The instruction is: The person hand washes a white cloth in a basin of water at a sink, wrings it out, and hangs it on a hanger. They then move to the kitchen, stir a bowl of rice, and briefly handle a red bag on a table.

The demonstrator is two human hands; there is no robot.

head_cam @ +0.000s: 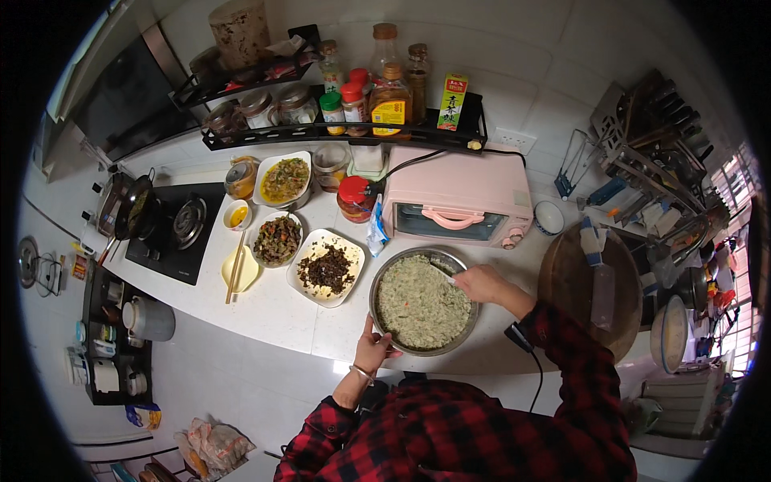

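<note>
A round stainless steel bowl (467,329) stands on the white counter before me, filled with a pale green, coarse mixture (421,307) dotted with a few orange-red bits. My right hand (482,284) grips the handle of a utensil (444,272), whose far end dips into the mixture near the bowl's upper right rim; its tip is hidden. My left hand (374,349) holds the bowl's lower left rim, with thumb and fingers against the metal. Left of the bowl sits a square white dish (332,301) of dark brown chopped food (326,269).
A pink toaster oven (458,181) stands behind the bowl. On the left are a dish of chopped vegetables (277,240), chopsticks (235,268) on a yellow dish (248,271), and a cooktop (174,232) with a wok (134,208). A round wooden board (560,289) lies to the right.
</note>
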